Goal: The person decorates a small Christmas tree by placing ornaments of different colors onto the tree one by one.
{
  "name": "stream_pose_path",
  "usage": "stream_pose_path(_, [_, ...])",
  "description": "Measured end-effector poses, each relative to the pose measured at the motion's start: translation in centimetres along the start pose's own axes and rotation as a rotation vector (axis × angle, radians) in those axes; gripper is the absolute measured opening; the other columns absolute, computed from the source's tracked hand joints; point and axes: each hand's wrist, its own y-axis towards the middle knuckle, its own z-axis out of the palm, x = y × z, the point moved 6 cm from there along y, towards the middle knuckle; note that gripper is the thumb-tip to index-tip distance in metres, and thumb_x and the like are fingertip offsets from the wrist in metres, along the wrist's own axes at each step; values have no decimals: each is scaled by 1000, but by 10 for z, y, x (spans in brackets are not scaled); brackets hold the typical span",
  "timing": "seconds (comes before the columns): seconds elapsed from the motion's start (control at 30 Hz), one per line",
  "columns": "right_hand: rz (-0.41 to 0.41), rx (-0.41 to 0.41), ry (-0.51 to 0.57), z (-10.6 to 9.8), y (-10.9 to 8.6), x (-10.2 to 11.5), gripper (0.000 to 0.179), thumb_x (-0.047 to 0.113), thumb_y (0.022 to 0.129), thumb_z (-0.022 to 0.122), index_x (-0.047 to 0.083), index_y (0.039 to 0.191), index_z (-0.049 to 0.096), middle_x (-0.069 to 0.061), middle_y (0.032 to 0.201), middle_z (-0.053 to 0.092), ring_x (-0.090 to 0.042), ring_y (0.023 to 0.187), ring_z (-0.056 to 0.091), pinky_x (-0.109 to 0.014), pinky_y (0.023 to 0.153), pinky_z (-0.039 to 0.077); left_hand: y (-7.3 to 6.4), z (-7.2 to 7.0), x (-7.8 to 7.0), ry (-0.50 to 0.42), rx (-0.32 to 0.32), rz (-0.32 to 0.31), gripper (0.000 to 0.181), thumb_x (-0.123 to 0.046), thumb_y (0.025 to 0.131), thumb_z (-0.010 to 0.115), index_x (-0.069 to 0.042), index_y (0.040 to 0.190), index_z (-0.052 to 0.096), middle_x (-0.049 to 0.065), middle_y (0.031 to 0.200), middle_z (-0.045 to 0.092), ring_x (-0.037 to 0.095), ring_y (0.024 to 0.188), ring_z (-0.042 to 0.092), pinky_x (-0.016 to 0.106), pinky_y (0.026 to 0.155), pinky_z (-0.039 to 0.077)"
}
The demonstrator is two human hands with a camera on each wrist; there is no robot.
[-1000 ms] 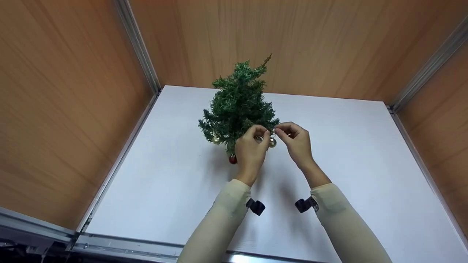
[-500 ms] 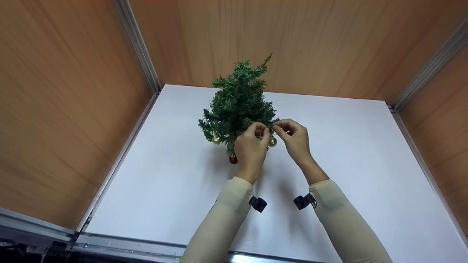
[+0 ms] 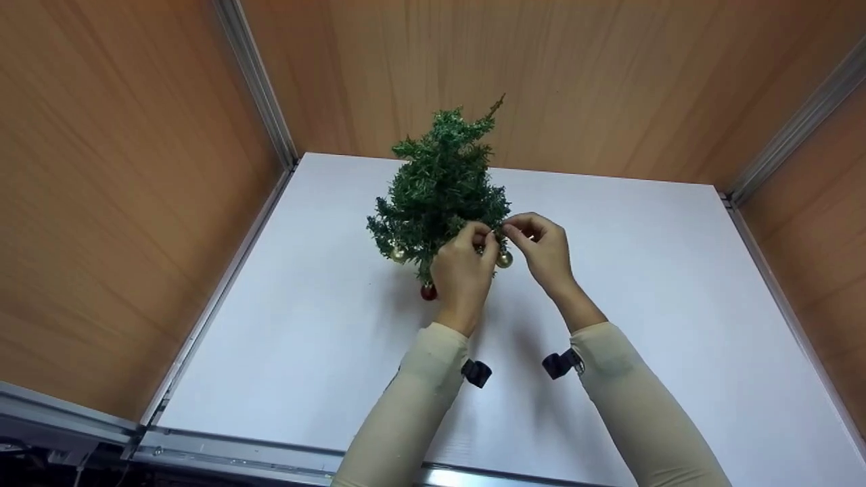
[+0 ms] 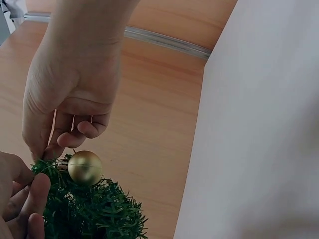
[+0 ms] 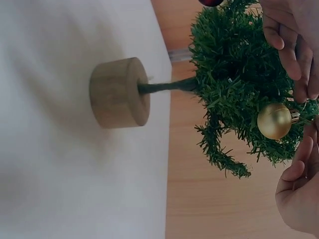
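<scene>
A small green artificial Christmas tree [image 3: 440,179] stands on the white table, its trunk set in a round wooden base [image 5: 117,94]. A gold ball ornament [image 4: 85,168] hangs at its lower right branch, silver cap towards the fingertips. My left hand [image 3: 463,274] pinches the branch beside the ornament between thumb and fingers. Across from it, my right hand [image 3: 544,253] pinches right above the cap, at the ornament's string; I cannot tell how much of the twig lies within that pinch. In the right wrist view the fingertips of both hands almost meet.
A red ball ornament [image 3: 428,291] hangs low at the tree's front, with another gold ball [image 3: 398,253] on the left side. Wood-grain panels [image 3: 575,81] enclose the white table [image 3: 304,352] at back and sides. A metal rail [image 3: 237,460] runs along the front edge.
Both hands have risen slightly in the head view, and the right hand has come a little left, closer to the left hand. The gold ornament's cap no longer shows between them.
</scene>
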Motion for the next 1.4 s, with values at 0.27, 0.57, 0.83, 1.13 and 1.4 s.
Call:
stream_pose_path(0.27, [9,6,-6,2,2,-2,17,14,86,61,-1,93,65,-11,87,62,-22,74,52,-25,61,40,-2,1,-2,-2,4,6,7,-28,83,61,-22,81,65,-14,68,62,2,47,51,23,41,38])
stream_pose_path(0.57, [-3,-29,-46,-1,5,-18,17,21,86,62,5,91,67,-4,85,63,-18,71,53,-25,59,40,-6,3,-4,90,-9,51,10,-28,84,60,-21,84,67,-10,67,64,7,45,52,27,40,40])
stream_pose_path(0.83, [-77,-70,-206,0,4,-36,11,25,85,64,15,86,68,7,82,64,-11,68,52,-30,61,43,-13,6,-4,164,-5,98,11,-28,85,59,-21,85,67,-6,63,62,12,45,54,30,39,41])
stream_pose_path(1.13, [-43,-86,-168,-2,-10,-45,12,26,85,63,16,88,69,7,84,65,-12,69,53,-26,59,42,-16,5,-3,165,-17,138,8,-26,83,60,-20,82,65,-7,62,61,12,44,54,30,39,41])
stream_pose_path(1.4, [-2,-85,-134,0,-16,-51,12,25,84,65,16,88,69,5,82,65,-14,68,52,-24,58,41,-17,4,-3,154,-7,175,8,-25,83,61,-19,84,66,-5,67,64,13,47,56,31,39,42])
